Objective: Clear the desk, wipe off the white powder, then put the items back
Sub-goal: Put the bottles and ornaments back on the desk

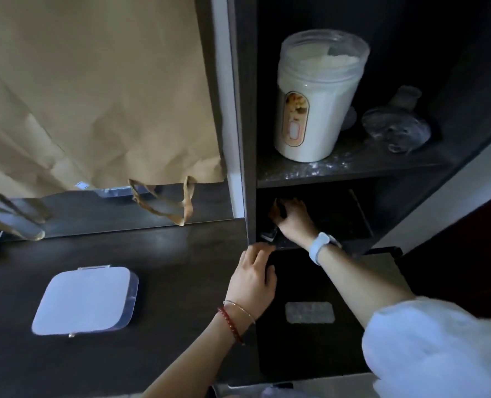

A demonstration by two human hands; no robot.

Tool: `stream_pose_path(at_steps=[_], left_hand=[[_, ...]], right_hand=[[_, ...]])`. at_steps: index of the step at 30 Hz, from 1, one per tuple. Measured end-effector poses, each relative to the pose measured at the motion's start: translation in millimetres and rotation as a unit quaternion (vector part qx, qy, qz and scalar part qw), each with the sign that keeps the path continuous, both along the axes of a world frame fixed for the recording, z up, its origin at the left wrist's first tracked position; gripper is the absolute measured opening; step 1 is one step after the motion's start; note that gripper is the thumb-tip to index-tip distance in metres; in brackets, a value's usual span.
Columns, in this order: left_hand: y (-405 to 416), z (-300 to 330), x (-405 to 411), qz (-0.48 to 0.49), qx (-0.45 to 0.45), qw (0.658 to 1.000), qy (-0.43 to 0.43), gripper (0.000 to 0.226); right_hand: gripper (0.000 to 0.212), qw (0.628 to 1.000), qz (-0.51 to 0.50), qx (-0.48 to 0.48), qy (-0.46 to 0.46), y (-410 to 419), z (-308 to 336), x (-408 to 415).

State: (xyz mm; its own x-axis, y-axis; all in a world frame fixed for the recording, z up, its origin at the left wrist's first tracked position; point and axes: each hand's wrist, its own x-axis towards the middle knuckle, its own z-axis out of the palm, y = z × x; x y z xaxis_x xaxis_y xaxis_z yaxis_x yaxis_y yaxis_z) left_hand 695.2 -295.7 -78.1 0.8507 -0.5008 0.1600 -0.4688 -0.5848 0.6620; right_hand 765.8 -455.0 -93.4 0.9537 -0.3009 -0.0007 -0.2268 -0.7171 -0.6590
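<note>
My right hand point(293, 218) reaches into the lower shelf compartment and is closed on a small dark object point(270, 234) with a brownish top; what it is I cannot tell. My left hand point(254, 275) rests flat on the edge of a black box point(310, 346) beside the dark desk point(166, 268), fingers spread, holding nothing. On the upper shelf point(353, 170) stands an open clear jar of white powder point(316, 101), with powder dusted on the shelf in front of it. A white square lidded case point(86, 300) lies on the desk at the left.
A glass lid or stopper point(396, 124) lies on the upper shelf right of the jar. A brown paper bag point(94, 96) hangs over a mirror point(109, 208) behind the desk. The shelf's upright panel point(242, 139) separates desk and compartments.
</note>
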Motion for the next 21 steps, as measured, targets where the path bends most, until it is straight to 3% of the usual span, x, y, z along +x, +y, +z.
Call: stream_pose_path(at_steps=[2, 5, 9, 11, 14, 17, 21], left_hand=[[-10, -2, -2, 0.014, 0.014, 1.000, -0.006, 0.045], [-29, -3, 2, 0.006, 0.043, 0.999, -0.032, 0.046], [-63, -7, 21, 0.014, 0.182, 0.980, -0.075, 0.053], [-78, -7, 29, 0.040, 0.265, 0.963, -0.019, 0.065], [-90, -6, 37, 0.062, 0.340, 0.937, 0.051, 0.056], [-87, -6, 37, 0.031, 0.333, 0.942, -0.001, 0.048], [-59, -21, 11, -0.076, 0.204, 0.973, -0.076, 0.036]], right_hand=[[0.023, 0.999, 0.029, 0.022, -0.024, -4, -2, 3], [0.017, 0.994, -0.020, 0.064, -0.089, -16, 1, -12], [0.029, 0.984, -0.079, 0.065, -0.146, -37, 1, -62], [0.035, 0.983, -0.081, 0.068, -0.153, -49, -2, -89], [0.031, 0.979, -0.090, 0.105, -0.153, -61, -8, -118], [0.034, 0.974, -0.095, 0.131, -0.155, -62, -10, -135], [0.045, 0.980, -0.074, 0.106, -0.151, -48, -15, -150]])
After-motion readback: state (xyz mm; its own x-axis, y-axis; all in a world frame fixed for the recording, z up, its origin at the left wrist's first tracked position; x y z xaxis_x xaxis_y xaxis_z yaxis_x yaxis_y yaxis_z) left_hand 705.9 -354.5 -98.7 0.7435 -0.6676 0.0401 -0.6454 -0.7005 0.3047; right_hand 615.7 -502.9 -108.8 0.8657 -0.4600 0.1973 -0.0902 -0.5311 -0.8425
